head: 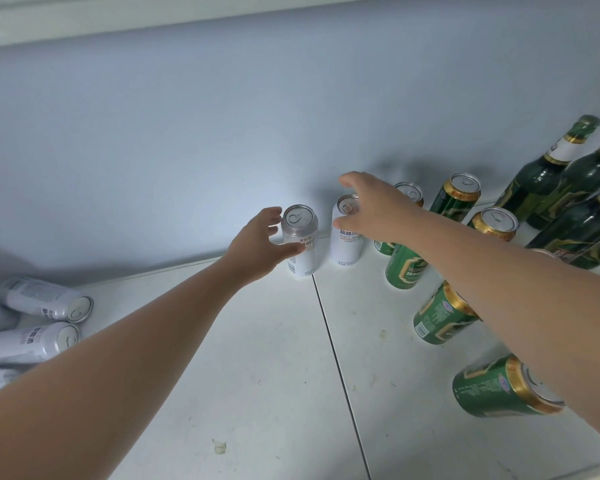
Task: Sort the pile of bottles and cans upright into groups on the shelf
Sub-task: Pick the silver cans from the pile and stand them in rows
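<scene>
Two white cans stand upright side by side near the back wall of the white shelf (257, 358). My left hand (257, 242) is wrapped around the left white can (301, 233), thumb across its front and fingers behind its left side. My right hand (374, 209) hovers over the right white can (346, 245) with fingers spread, thumb by its upper left side. More white cans (45, 299) lie on their sides in a pile at the far left. Several green cans (459, 197) stand to the right, partly hidden by my right forearm.
Dark green glass bottles (548, 174) stand upright at the far right against the wall. A green can (499, 389) stands nearest the front right edge. A seam (329, 337) runs across the shelf between the two white cans. The pale blue wall closes the back.
</scene>
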`<action>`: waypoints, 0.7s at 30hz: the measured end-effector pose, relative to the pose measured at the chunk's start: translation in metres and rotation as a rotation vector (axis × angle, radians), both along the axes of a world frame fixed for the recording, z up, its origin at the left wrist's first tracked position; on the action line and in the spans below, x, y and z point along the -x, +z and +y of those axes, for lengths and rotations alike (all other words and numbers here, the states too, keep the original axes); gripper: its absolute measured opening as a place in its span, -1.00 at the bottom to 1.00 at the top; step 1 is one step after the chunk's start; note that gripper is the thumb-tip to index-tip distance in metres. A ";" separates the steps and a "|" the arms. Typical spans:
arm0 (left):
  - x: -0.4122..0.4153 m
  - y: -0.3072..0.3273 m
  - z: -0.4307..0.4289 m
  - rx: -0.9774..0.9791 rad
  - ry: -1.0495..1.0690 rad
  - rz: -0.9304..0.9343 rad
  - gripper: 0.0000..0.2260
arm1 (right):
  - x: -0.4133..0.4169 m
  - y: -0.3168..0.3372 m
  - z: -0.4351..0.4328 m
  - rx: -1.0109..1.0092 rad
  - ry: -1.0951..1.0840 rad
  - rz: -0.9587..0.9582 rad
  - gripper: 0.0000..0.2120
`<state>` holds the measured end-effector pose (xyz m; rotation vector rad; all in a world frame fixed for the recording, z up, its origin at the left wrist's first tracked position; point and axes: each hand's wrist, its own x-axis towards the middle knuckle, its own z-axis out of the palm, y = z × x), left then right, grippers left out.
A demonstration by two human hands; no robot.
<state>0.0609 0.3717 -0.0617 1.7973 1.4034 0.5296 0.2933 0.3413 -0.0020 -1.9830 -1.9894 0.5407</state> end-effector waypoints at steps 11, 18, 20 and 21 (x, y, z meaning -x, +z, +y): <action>0.063 0.021 -0.051 -0.114 0.082 0.044 -0.30 | 0.064 0.007 -0.038 -0.059 0.142 0.036 -0.26; 0.124 0.029 -0.103 -0.167 0.163 0.209 -0.34 | 0.112 -0.003 -0.056 -0.003 0.289 -0.013 -0.25; 0.140 0.031 -0.119 -0.159 0.199 0.228 -0.35 | 0.128 -0.008 -0.061 0.010 0.337 -0.021 -0.25; 0.147 0.031 -0.127 -0.154 0.221 0.234 -0.35 | 0.137 -0.009 -0.063 0.015 0.361 -0.026 -0.26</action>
